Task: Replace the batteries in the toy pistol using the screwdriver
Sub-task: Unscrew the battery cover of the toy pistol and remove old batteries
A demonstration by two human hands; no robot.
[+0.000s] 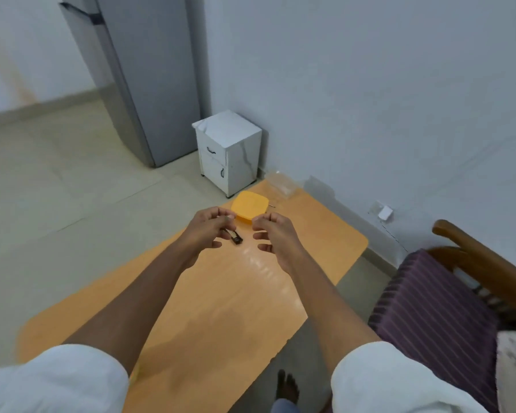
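- Orange-topped table (pixel 227 293) — bears everything.
- Yellow lidded box (pixel 250 207) sits at the far end.
- Left hand (pixel 204 231) pinches a small dark piece (pixel 234 236) — likely light, stiff plastic; grip its sides.
- Right hand (pixel 273 234) hovers slack, holding nothing.

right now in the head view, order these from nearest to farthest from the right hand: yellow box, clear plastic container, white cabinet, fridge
From the right hand:
1. Yellow box, on the table just beyond the fingertips.
2. Clear plastic container, at the table's far edge near the wall.
3. White cabinet, on the floor past the table.
4. Fridge, farther back and left, beside the cabinet.
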